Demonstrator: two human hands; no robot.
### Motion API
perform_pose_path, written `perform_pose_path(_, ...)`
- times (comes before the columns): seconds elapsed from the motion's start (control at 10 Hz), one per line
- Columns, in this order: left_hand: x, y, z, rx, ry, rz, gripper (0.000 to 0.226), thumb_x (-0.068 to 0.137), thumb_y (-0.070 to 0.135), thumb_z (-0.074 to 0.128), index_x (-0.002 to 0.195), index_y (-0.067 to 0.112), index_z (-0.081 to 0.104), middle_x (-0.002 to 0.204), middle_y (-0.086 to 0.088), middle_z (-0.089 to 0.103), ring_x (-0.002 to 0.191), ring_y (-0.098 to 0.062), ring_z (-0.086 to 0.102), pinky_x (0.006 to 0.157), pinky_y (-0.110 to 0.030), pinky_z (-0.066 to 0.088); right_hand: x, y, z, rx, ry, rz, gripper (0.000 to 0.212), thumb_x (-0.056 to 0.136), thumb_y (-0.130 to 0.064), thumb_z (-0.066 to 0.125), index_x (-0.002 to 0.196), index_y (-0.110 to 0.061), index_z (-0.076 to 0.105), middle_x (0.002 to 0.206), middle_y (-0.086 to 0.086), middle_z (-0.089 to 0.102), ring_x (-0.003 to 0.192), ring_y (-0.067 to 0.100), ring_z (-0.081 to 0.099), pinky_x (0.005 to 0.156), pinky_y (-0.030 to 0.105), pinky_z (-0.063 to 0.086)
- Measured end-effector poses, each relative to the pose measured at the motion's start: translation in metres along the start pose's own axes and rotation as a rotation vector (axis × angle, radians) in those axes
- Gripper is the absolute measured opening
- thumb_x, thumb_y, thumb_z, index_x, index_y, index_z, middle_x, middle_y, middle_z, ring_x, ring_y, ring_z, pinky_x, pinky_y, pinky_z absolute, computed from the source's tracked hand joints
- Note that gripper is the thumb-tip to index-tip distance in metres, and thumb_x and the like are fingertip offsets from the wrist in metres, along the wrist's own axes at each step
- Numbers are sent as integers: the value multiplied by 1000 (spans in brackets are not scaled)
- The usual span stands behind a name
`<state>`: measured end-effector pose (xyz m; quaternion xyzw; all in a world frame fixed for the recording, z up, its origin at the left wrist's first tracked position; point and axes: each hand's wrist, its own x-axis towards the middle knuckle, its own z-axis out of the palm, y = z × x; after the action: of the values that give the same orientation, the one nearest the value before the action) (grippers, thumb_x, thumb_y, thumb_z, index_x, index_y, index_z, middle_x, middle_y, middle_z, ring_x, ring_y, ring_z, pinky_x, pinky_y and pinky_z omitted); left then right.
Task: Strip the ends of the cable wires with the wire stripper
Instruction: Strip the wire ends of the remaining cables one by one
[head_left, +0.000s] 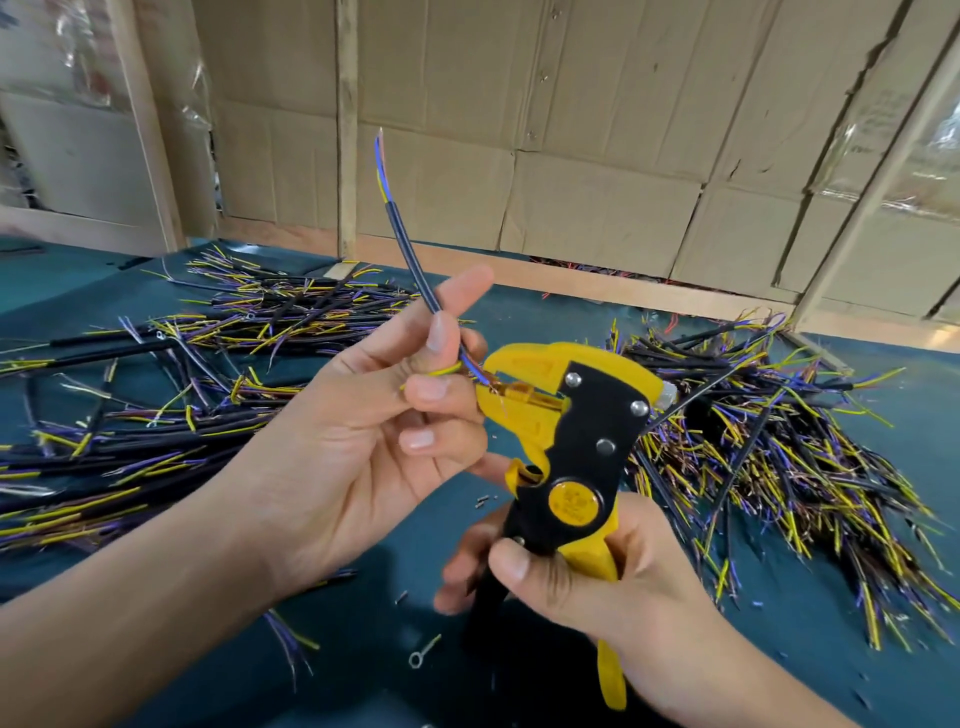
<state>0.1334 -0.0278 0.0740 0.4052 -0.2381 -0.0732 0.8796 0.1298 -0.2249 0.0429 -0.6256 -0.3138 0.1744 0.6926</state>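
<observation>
My left hand (363, 436) pinches a short black cable (410, 254) between thumb and fingers, the cable standing up and tilted left. Its top end shows blue, yellow and bare inner wires. At the lower end, a blue wire (475, 371) runs into the jaws of a yellow and black wire stripper (576, 415), and a yellow wire bends aside under my thumb. My right hand (582, 587) grips the stripper's handles from below, jaws pointing left toward my left hand.
A heap of black cables (156, 395) with yellow and purple ends lies on the dark green table (363, 649) at the left. Another heap (779, 447) lies at the right. Small insulation bits and a metal eyelet (423, 652) lie near the front. Cardboard wall behind.
</observation>
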Motion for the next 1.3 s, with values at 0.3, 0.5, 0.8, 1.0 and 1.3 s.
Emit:
perform_pose_path(0.3,0,-7,19,32,178,96,43,78,18,66,120,22,72,68,10,54,49,-4,44,54,-28,23,0,-3,6,34,73,-52,12,87,-7,67,98,-5,71,77,17,70,73,39,68,78,42,54)
perform_pose_path(0.5,-1,-5,24,31,187,131,39,79,13,66,118,14,73,81,3,57,52,-4,47,44,-16,37,-1,-9,9,-21,139,-31,17,81,-4,67,79,11,59,70,36,62,64,38,65,65,29,52)
perform_pose_path(0.8,-2,1,30,146,272,95,39,81,12,65,119,10,72,69,7,53,49,-5,42,41,-17,30,0,-9,10,-60,156,-25,10,76,-6,67,73,2,61,65,32,64,60,39,64,62,26,49)
perform_pose_path(1.0,0,10,28,246,274,0,43,74,5,70,116,9,73,61,8,47,50,-7,40,45,-21,23,-1,-10,10,-57,153,-28,20,76,-5,65,75,13,58,66,36,62,58,23,63,58,19,46)
perform_pose_path(1.3,5,16,31,314,313,-96,33,91,-2,54,122,-9,62,77,-10,52,44,-11,48,39,-20,37,-1,-10,10,-135,150,-13,13,79,-10,65,69,-2,63,63,18,68,65,43,65,62,25,49)
